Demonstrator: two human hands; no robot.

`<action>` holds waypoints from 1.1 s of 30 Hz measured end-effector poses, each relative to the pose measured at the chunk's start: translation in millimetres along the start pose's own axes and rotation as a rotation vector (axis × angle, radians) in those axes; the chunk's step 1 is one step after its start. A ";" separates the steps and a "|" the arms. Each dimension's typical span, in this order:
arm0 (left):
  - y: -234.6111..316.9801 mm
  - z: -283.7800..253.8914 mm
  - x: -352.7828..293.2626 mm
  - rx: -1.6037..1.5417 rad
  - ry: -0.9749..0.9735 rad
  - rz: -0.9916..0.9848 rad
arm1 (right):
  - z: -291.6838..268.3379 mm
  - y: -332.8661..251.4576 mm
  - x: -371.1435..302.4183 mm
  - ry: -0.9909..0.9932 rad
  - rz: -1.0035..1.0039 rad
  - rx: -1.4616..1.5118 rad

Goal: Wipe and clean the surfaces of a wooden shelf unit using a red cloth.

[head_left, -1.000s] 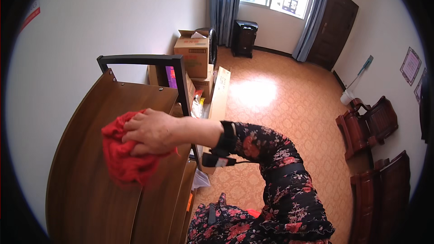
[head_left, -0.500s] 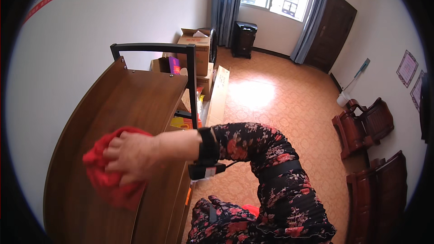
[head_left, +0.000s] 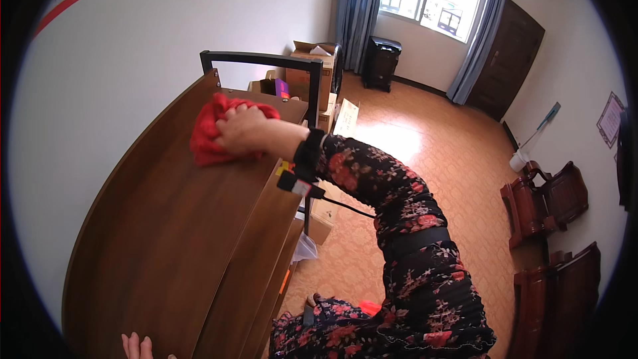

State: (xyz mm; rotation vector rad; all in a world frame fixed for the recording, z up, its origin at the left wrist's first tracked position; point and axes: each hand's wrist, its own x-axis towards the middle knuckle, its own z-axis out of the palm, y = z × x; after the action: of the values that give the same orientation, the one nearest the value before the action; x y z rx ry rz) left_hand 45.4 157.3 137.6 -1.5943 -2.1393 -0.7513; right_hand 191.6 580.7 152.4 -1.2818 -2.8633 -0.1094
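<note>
My right hand (head_left: 244,131) presses on a bunched red cloth (head_left: 209,139), its fingers curled over the fabric. The cloth lies on the brown wooden top (head_left: 166,226) of a shelf unit, near the far end by the black metal end frame (head_left: 266,59). A dark floral sleeve covers my right arm, and a small black device on a cable hangs at the wrist. At the lower left, only the fingertips of my left hand (head_left: 136,346) show, stretched out over the near end of the wooden top; the rest is out of view.
Cardboard boxes (head_left: 309,80) are stacked beyond the shelf's far end. A clear plastic bag (head_left: 305,248) hangs by its right side. Dark wooden chairs (head_left: 555,189) stand along the right wall, near a white bucket (head_left: 519,161). A black wheeled case (head_left: 382,63) stands under the window.
My right hand has slid the red cloth away from me along the wooden top, to its far end. My left fingertips have come into view at the lower left. The view has shifted.
</note>
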 end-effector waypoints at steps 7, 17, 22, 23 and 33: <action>6.6 -4.0 6.5 0.003 -0.030 0.002 | -11.7 -106.1 -47.6 0.015 -0.793 0.067; 37.0 6.1 -11.0 -0.020 0.038 0.065 | -20.9 -10.7 12.4 -0.161 -0.090 -0.201; 38.8 12.4 -20.9 -0.015 0.019 0.055 | -5.0 -81.4 -36.2 -0.066 -0.341 -0.240; 38.3 10.1 -17.2 -0.015 0.021 0.051 | -3.8 -93.7 -36.1 0.013 -0.387 -0.142; 35.0 -39.3 22.0 -0.009 0.031 0.051 | -65.3 -77.0 20.9 -0.080 -0.491 0.041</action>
State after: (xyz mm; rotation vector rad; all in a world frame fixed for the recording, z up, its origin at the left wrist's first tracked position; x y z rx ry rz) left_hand 71.5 157.6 188.3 -1.6250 -2.0680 -0.7657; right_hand 118.6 540.9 213.3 -0.5638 -3.1621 0.0016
